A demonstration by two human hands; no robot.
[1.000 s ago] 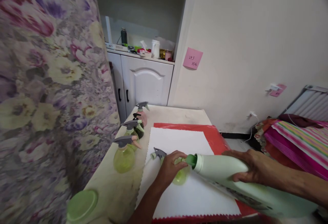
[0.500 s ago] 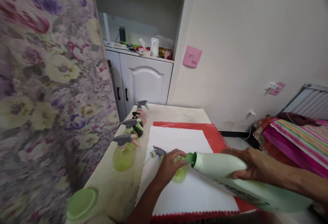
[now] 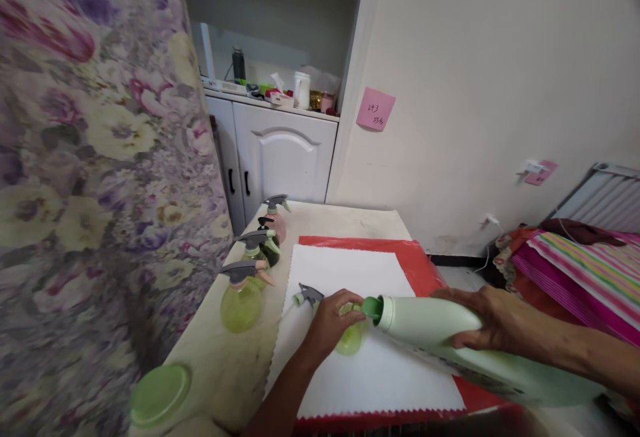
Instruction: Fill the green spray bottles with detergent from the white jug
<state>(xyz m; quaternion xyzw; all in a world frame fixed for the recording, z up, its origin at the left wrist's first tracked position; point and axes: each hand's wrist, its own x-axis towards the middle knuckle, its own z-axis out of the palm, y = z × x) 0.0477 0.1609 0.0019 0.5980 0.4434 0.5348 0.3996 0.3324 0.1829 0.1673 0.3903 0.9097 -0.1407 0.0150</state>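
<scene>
My right hand (image 3: 493, 324) is wrapped round a large pale-green bottle (image 3: 430, 320), tilted almost level with its open mouth facing left. The green spout (image 3: 371, 308) in that mouth meets the top of a small clear yellow-green bottle (image 3: 350, 341). My left hand (image 3: 330, 324) grips the small bottle near its neck, and its fingers hide part of it. Left of that hand, a grey and pale-green spray head (image 3: 310, 294) lies over the white sheet (image 3: 385, 384). I cannot make out any liquid flowing.
Along the table's left edge stand several spray bottles, the nearest one yellow-green (image 3: 241, 305). A green round lid (image 3: 160, 394) is at the near left corner. Red plastic (image 3: 425, 267) lies under the sheet. A floral curtain (image 3: 110, 224) borders the left, a wall (image 3: 450, 124) the back.
</scene>
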